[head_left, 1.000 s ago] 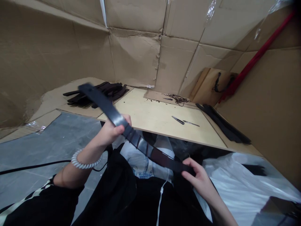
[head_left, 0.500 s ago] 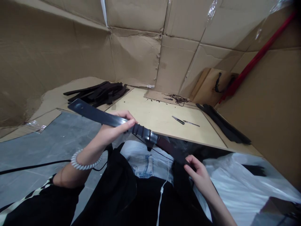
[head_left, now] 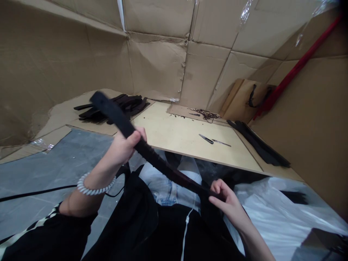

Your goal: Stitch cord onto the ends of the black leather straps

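Note:
A long dark curved strip [head_left: 163, 166] slants over my lap, its upper end raised at the left and its lower end down at the right. Ridges like wrapped cord show along its middle. My left hand [head_left: 127, 143] is closed round its upper part, thumb on top. Near the lower end, my right hand [head_left: 224, 195] grips it between thumb and fingers. The strip's tip is hard to make out against my black clothing.
Dark strips [head_left: 127, 105] are piled at the table's left, more [head_left: 258, 143] at its right. Snips [head_left: 206, 139] and a thin metal tool [head_left: 221, 143] lie on the tabletop [head_left: 168, 127]. Tangled dark cord [head_left: 208, 115] lies behind, near cardboard walls [head_left: 157, 69].
The strip has turned, its broad face no longer showing, and its left end has risen and moved right. My left hand has tilted with it; my right hand has shifted slightly left.

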Tool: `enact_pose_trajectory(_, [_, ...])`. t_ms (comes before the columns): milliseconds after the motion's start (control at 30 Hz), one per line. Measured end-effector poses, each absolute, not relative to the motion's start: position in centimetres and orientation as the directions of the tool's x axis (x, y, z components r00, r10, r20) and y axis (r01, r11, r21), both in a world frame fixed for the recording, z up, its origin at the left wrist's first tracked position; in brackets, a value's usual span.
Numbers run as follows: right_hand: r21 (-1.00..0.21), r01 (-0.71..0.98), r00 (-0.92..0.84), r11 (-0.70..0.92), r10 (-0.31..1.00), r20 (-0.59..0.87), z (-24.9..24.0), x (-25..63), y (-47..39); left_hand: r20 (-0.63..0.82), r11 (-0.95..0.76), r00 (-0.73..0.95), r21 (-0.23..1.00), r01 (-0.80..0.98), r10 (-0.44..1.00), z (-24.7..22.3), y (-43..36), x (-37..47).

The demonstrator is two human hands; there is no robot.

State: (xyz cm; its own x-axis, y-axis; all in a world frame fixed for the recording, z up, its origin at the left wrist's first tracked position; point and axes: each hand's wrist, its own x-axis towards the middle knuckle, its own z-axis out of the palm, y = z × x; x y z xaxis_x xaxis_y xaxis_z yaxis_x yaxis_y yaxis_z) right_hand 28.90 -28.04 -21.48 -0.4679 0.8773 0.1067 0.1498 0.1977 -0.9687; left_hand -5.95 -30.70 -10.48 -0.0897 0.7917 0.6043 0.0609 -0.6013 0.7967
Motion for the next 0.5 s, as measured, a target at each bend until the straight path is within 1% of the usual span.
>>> enact_pose_trajectory(33, [-0.958, 0.14, -0.427, 0.251, 0.888, 0.17, -21.53, 28.87, -28.02, 0.589, -0.585, -0.122, 0.808, 0.069, 0.799, -10.53, -30.59, -5.87])
enact_pose_trajectory(67, [-0.954, 0.134, -0.42, 0.269, 0.887, 0.191, -21.56, 28.85, -28.06, 0.572, -0.568, -0.16, 0.82, 0.073, 0.804, -10.6, -30.5, -5.79])
enact_pose_trajectory(100, [-0.96, 0.125, -0.454, 0.249, 0.875, 0.168, -21.56, 28.87, -28.13, 0.558, -0.556, -0.188, 0.828, 0.069, 0.808, -10.66, -30.46, -5.7])
enact_pose_trajectory(167, [-0.988, 0.102, -0.605, 0.113, 0.796, 0.028, -21.5, 28.97, -28.38, 0.559, -0.563, -0.216, 0.825, 0.049, 0.8, -10.73, -30.48, -5.59])
enact_pose_trajectory(233, [-0.991, 0.12, -0.763, -0.055, 0.633, -0.128, -21.41, 29.05, -28.65, 0.593, -0.597, -0.205, 0.801, 0.049, 0.779, -10.68, -30.61, -5.6])
enact_pose_trajectory(267, [-0.983, 0.145, -0.805, -0.112, 0.564, -0.183, -21.34, 29.04, -28.76, 0.611, -0.613, -0.198, 0.788, 0.06, 0.766, -10.61, -30.7, -5.65])
enact_pose_trajectory(300, [-0.976, 0.166, -0.816, -0.139, 0.536, -0.215, -21.28, 28.97, -28.84, 0.629, -0.629, -0.19, 0.775, 0.069, 0.754, -10.53, -30.8, -5.73])
enact_pose_trajectory(333, [-0.974, 0.18, -0.799, -0.138, 0.557, -0.226, -21.2, 28.86, -28.87, 0.64, -0.637, -0.175, 0.767, 0.081, 0.748, -10.45, -30.91, -5.83])
enact_pose_trajectory(400, [-0.981, 0.18, -0.688, -0.069, 0.705, -0.175, -21.1, 28.58, -28.81, 0.643, -0.632, -0.139, 0.766, 0.12, 0.753, -10.35, -31.11, -6.03])
enact_pose_trajectory(467, [-0.979, 0.19, -0.526, 0.071, 0.85, -0.04, -21.14, 28.33, -28.62, 0.621, -0.598, -0.124, 0.781, 0.18, 0.774, -10.4, -31.25, -6.18])
enact_pose_trajectory(500, [-0.967, 0.212, -0.458, 0.145, 0.888, 0.033, -21.23, 28.25, -28.51, 0.61, -0.576, -0.138, 0.787, 0.219, 0.78, -10.48, -31.29, -6.23])
